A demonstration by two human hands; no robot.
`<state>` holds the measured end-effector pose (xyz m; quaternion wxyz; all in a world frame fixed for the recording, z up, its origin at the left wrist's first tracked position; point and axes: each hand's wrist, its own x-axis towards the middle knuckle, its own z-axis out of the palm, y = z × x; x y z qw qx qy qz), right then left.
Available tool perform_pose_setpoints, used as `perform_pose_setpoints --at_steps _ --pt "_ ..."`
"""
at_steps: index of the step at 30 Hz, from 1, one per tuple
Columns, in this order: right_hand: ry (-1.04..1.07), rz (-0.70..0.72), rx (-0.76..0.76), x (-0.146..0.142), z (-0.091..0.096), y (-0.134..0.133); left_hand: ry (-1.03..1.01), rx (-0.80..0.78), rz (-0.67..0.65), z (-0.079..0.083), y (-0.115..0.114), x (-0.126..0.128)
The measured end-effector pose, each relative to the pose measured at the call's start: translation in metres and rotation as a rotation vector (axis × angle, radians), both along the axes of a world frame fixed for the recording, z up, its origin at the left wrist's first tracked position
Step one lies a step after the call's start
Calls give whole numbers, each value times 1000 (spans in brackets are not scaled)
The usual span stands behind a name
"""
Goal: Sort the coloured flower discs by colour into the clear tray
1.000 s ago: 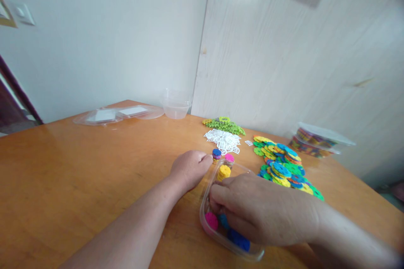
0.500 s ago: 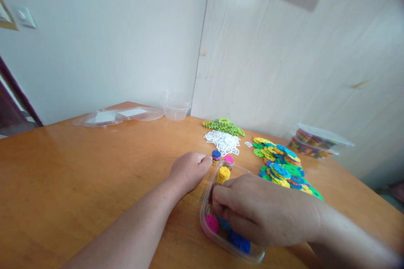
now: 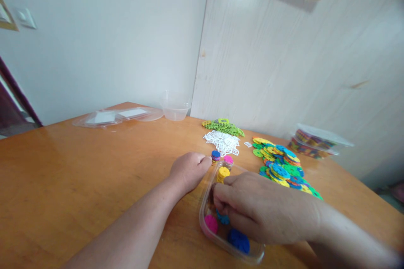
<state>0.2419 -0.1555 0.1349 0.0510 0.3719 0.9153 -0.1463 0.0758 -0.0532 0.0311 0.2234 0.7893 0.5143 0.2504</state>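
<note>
My left hand (image 3: 191, 173) is closed, its thumb and fingertips beside a small stack of notched plastic discs (image 3: 215, 156) with a blue one on top. Anything in its fingers is hidden from here. My right hand (image 3: 246, 201) reaches over and into a clear plastic box (image 3: 202, 214), fingers bent down and pressed together. Their tips, and whatever they may grip, are out of sight. Inside the box are a yellow disc stack (image 3: 224, 172), pink discs (image 3: 211, 224), dark blue discs (image 3: 239, 240) and a light blue disc (image 3: 222, 217). Just beyond the box lies another pink disc (image 3: 228, 159).
Larger colourful discs (image 3: 284, 164) are heaped on the right. White lattice pieces (image 3: 222, 142) and green pieces (image 3: 225, 127) lie farther back. By the wall stand a clear tub (image 3: 175, 107), flat clear lids (image 3: 101, 117) and two filled boxes (image 3: 315, 143).
My right hand has shifted slightly within the box, uncovering more of the light blue and dark blue discs. My left hand stays where it was.
</note>
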Motion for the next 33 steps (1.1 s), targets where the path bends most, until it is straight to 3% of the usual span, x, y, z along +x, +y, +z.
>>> perform_pose_setpoints --at_steps 10,33 --pt "-23 -51 34 1 3 0 -17 12 -13 -4 2 -2" --pt "-17 6 19 1 3 -3 3 27 -2 -3 2 -1"
